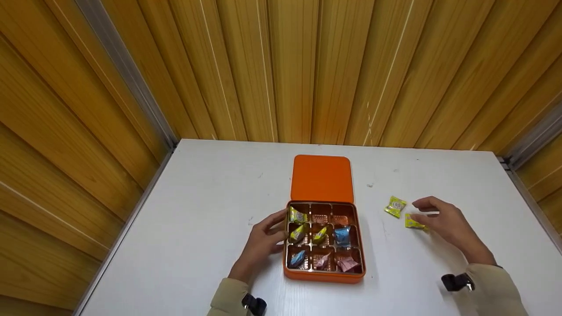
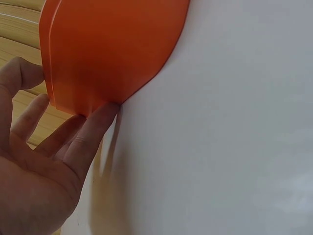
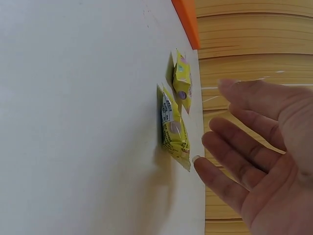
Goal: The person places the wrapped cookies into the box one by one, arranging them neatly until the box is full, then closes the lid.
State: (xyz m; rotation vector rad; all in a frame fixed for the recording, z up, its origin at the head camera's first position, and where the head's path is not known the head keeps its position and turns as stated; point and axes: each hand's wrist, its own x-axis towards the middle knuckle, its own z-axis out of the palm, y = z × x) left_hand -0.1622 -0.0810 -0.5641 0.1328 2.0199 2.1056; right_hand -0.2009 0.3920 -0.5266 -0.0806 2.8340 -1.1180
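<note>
An orange tin [image 1: 325,277] with its lid [image 1: 322,177] laid back holds a brown compartment tray. Yellow wrapped candies sit in its back-left, middle-left and centre compartments. A blue candy [image 1: 342,236] lies middle right, another front left, and pink ones [image 1: 347,264] lie front middle and front right. My left hand [image 1: 260,241] rests its fingertips against the tin's left side, seen closely as an orange wall [image 2: 112,49] in the left wrist view. Fingers apart, my right hand [image 1: 445,221] hovers at a yellow candy [image 3: 173,125] on the table, nothing held.
Beyond that candy lies a second yellow candy [image 1: 395,206], farther back and left. The white table [image 1: 210,197] meets wood-patterned panels [image 1: 290,70] at its back and left. Metal posts [image 1: 131,70] stand at the corners.
</note>
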